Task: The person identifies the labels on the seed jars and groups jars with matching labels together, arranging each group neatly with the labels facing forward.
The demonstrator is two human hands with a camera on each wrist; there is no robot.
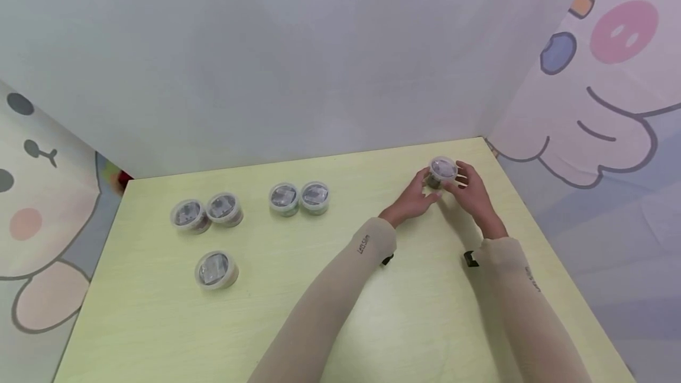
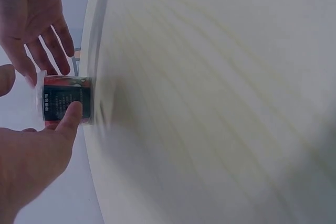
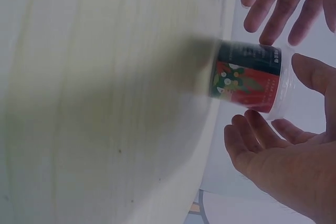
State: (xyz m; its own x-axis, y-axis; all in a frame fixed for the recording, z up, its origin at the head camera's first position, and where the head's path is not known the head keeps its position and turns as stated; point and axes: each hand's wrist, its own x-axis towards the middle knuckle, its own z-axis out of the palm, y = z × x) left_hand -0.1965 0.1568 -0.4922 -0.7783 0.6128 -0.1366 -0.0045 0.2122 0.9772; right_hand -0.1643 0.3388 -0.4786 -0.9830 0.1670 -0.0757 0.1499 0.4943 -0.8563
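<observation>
A small round plastic tub (image 1: 444, 168) with a clear lid stands upright between my hands at the far right of the table. In the right wrist view the tub (image 3: 247, 74) shows a red and dark green label. My left hand (image 1: 412, 198) is at its left side, index fingertip against the label in the left wrist view. On the other side is my right hand (image 1: 472, 190), its fingers loosely bent and spread beside the tub, the thumb near the lid. Whether the base touches the table is unclear.
On the pale yellow table (image 1: 330, 259), two lidded tubs (image 1: 284, 198) stand side by side left of centre. Another pair of tubs (image 1: 188, 216) is farther left, with a single tub (image 1: 216, 270) nearer me. A pale wall (image 1: 298, 64) rises behind the table.
</observation>
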